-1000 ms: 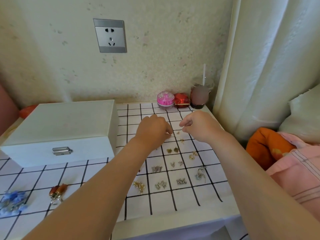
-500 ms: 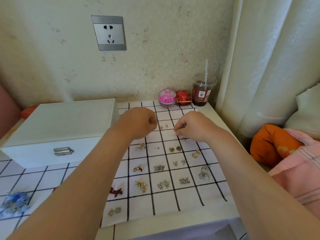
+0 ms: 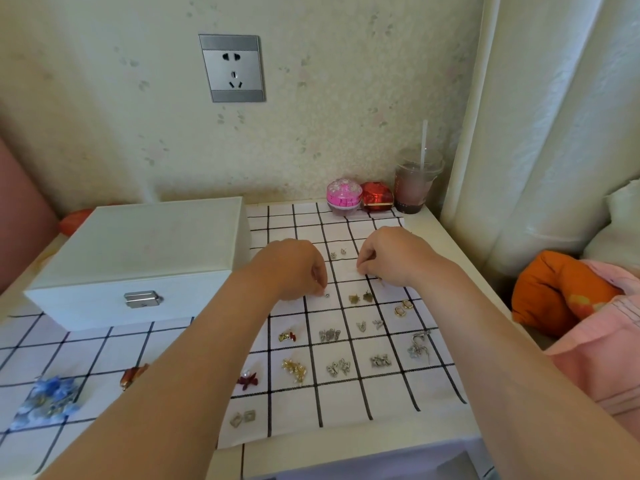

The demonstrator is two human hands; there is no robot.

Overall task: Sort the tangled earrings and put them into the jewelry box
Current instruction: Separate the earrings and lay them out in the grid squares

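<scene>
The left hand [image 3: 294,271] had dropped toward the cloth's middle, fingertips pinched beside a tiny stud [image 3: 326,295], perhaps just released. The right hand [image 3: 391,258] pinched something unclear. Paired earrings [image 3: 360,298] lay sorted; the jewelry box [image 3: 138,258] stayed closed at the table's left edge.

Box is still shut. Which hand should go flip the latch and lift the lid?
Left. The left hand is on the same side as the jewelry box, whose latch faces the person. The right hand would have to cross over the earrings.
</scene>
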